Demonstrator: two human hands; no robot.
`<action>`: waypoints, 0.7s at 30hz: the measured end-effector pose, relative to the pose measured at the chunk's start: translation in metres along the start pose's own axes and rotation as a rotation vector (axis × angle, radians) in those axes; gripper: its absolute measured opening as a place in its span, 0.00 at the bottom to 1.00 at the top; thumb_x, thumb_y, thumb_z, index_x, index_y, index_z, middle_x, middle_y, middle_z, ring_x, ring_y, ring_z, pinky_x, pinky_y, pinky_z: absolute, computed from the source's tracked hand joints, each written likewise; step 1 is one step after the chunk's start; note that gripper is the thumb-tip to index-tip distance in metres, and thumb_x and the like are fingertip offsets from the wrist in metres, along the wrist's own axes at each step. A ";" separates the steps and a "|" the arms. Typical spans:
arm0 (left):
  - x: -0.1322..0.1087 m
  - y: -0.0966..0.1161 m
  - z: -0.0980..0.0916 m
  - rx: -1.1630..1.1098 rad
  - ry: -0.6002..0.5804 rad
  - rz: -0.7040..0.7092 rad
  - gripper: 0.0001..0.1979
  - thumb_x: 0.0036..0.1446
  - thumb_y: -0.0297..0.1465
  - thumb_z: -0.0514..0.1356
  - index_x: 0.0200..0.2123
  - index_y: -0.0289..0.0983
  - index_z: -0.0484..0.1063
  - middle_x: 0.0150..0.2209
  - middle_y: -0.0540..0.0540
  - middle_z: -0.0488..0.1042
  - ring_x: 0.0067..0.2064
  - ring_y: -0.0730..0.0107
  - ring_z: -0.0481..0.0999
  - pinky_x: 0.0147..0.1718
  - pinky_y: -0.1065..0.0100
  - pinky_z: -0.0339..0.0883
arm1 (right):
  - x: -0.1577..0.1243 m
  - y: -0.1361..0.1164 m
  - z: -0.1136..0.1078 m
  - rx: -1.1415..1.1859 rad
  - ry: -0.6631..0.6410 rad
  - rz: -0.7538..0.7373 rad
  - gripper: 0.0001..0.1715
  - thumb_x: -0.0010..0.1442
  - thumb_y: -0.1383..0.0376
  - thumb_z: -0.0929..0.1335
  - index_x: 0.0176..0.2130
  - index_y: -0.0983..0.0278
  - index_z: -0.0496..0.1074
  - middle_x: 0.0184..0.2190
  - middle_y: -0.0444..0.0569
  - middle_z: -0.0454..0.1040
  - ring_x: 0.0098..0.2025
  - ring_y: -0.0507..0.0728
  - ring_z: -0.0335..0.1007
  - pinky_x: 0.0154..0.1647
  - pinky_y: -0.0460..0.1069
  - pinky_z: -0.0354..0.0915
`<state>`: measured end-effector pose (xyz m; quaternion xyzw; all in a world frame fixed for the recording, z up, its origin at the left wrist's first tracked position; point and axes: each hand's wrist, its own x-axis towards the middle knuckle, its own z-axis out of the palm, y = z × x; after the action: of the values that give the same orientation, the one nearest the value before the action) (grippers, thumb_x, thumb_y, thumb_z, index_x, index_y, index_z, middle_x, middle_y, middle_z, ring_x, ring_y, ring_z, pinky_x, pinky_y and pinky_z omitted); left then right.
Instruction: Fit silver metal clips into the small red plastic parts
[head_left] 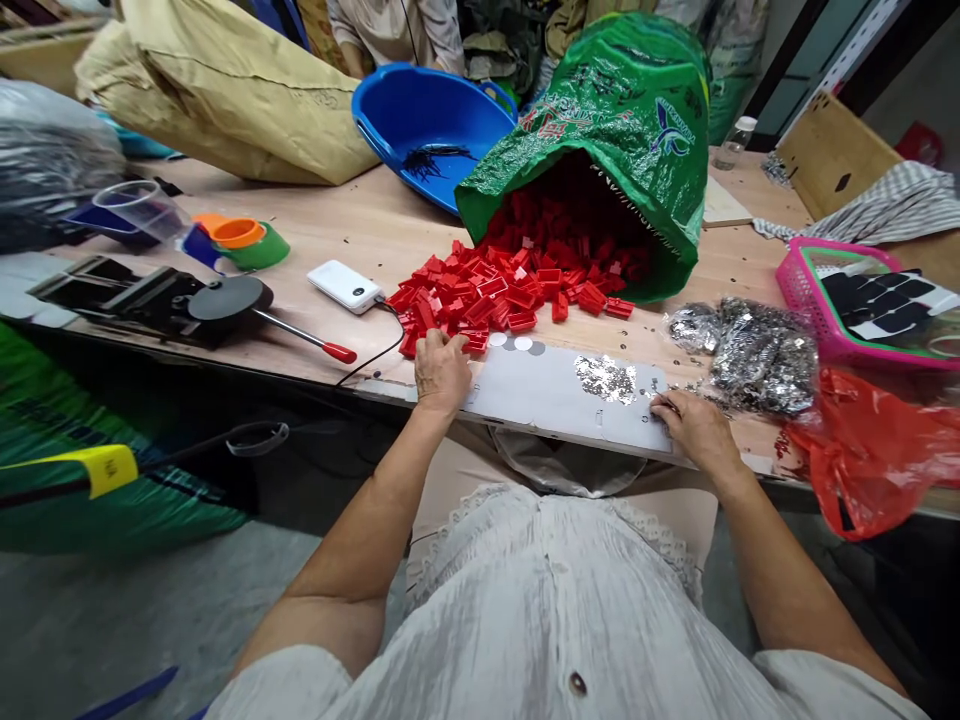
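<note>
My left hand (442,372) is closed, its fingertips at the near edge of a heap of small red plastic pieces (517,285). A red piece shows right at those fingers. The heap spills from the mouth of a green woven sack (637,100). On the right, my right hand (699,428) pinches at the edge of a grey board (540,395); what lies between the fingertips is too small to name. A patch of tiny shiny metal pieces (606,380) lies on the board between my hands. Several round discs (523,343) rest at its far edge.
Left stand a hand press (225,298) with a red-tipped lever and a white power bank (345,287). A blue basin (435,120) is behind. Bags of metal pieces (765,355), a pink basket (802,300) and a red plastic bag (877,450) sit right. Another person (401,30) is across the table.
</note>
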<state>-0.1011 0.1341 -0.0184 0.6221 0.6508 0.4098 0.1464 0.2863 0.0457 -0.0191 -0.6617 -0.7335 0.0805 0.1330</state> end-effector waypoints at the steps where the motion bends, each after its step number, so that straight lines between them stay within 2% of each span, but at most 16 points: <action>1: 0.000 -0.002 0.001 0.008 0.004 0.008 0.08 0.50 0.17 0.61 0.32 0.34 0.74 0.43 0.39 0.66 0.52 0.50 0.59 0.57 0.50 0.48 | 0.000 0.000 -0.002 0.024 0.008 -0.002 0.10 0.63 0.61 0.64 0.35 0.60 0.74 0.36 0.50 0.77 0.38 0.59 0.72 0.37 0.51 0.62; 3: -0.001 -0.004 0.002 0.020 0.011 0.024 0.05 0.50 0.20 0.63 0.29 0.35 0.73 0.44 0.39 0.66 0.54 0.50 0.59 0.58 0.51 0.47 | 0.000 -0.002 -0.005 0.081 0.026 0.004 0.10 0.63 0.61 0.63 0.35 0.61 0.73 0.36 0.51 0.77 0.38 0.60 0.72 0.38 0.52 0.62; 6: -0.007 -0.003 0.002 0.011 0.014 0.052 0.07 0.49 0.24 0.66 0.26 0.37 0.70 0.45 0.40 0.68 0.56 0.50 0.58 0.60 0.54 0.47 | -0.002 -0.007 -0.010 0.198 0.038 0.054 0.09 0.62 0.60 0.63 0.36 0.60 0.71 0.34 0.49 0.76 0.35 0.58 0.71 0.37 0.51 0.62; 9: -0.019 0.006 0.000 -0.094 -0.043 0.027 0.06 0.51 0.25 0.65 0.28 0.39 0.70 0.39 0.43 0.71 0.51 0.55 0.66 0.57 0.59 0.54 | -0.004 -0.013 -0.013 0.339 0.037 0.103 0.09 0.62 0.58 0.64 0.37 0.60 0.70 0.31 0.47 0.76 0.30 0.56 0.69 0.33 0.50 0.61; 12: -0.036 0.025 -0.003 -0.296 -0.097 -0.061 0.08 0.50 0.25 0.65 0.34 0.41 0.72 0.37 0.46 0.73 0.43 0.60 0.71 0.51 0.63 0.60 | -0.005 -0.024 -0.013 0.454 0.070 0.098 0.12 0.61 0.55 0.65 0.36 0.61 0.69 0.29 0.46 0.74 0.27 0.54 0.66 0.31 0.48 0.60; 14: -0.049 0.041 -0.005 -0.473 -0.106 -0.099 0.18 0.45 0.23 0.69 0.41 0.42 0.74 0.41 0.47 0.74 0.44 0.61 0.72 0.51 0.66 0.62 | -0.005 -0.036 -0.013 0.525 0.087 0.068 0.12 0.61 0.55 0.66 0.36 0.61 0.70 0.28 0.45 0.73 0.28 0.53 0.65 0.31 0.48 0.59; 16: -0.059 0.057 -0.007 -0.598 -0.126 -0.113 0.25 0.42 0.22 0.71 0.45 0.44 0.74 0.42 0.47 0.75 0.45 0.62 0.73 0.52 0.67 0.62 | -0.004 -0.051 -0.013 0.596 0.093 0.037 0.13 0.61 0.55 0.66 0.35 0.62 0.71 0.29 0.45 0.73 0.28 0.53 0.65 0.31 0.47 0.59; 18: -0.067 0.071 -0.009 -0.639 -0.134 -0.103 0.24 0.41 0.21 0.71 0.44 0.44 0.76 0.41 0.47 0.76 0.45 0.62 0.73 0.52 0.68 0.62 | -0.004 -0.068 -0.012 0.657 0.097 0.013 0.12 0.61 0.56 0.66 0.35 0.62 0.72 0.30 0.46 0.74 0.29 0.53 0.66 0.31 0.47 0.60; 21: -0.075 0.085 -0.009 -0.595 -0.158 -0.035 0.17 0.42 0.23 0.72 0.37 0.41 0.78 0.38 0.45 0.77 0.44 0.61 0.72 0.52 0.66 0.62 | -0.004 -0.094 -0.011 0.692 0.102 -0.043 0.12 0.62 0.57 0.66 0.36 0.62 0.74 0.30 0.46 0.75 0.28 0.53 0.67 0.31 0.47 0.62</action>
<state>-0.0351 0.0516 0.0240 0.5705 0.4996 0.5301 0.3793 0.2011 0.0302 0.0188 -0.5651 -0.6687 0.2883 0.3877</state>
